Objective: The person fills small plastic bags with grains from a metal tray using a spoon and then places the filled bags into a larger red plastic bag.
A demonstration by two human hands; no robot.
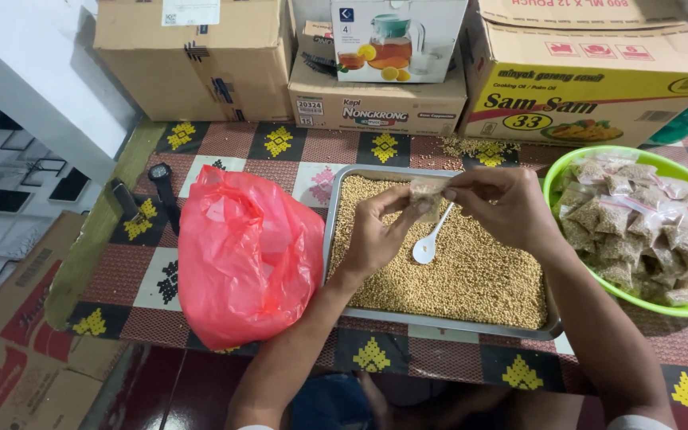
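small bag: a little clear plastic bag (426,193) sits pinched between both hands, right over the tray, so it's basically at the fingertips already, no reaching needed.

left hand: the left hand (376,235) is closed on the bag's left edge from below, thumb and fingers gripping it, palm turned up a bit.

right hand: the right hand (503,209) comes in from the other side and pinches the bag's top right. It's also got a white plastic spoon (430,241) tucked in its fingers, so not an open hand by any stretch.

spoon axis: handle runs up toward the right hand, bowl hangs down and left, just under the bag and just over the grain. That's the relation everything hangs on, bowl sitting lower than the bag mouth.

tray: metal tray (336,213) full of small tan seeds (471,275) directly below both hands.

to the right of the hands: green bowl (567,163) piled with filled little bags (639,223), closer to the right hand.

to the left of the hands: red plastic bag (244,255) lying on the patterned desk (296,147), nearer the left hand.

beyond the hands: cardboard boxes (376,103) stacked along the far edge.
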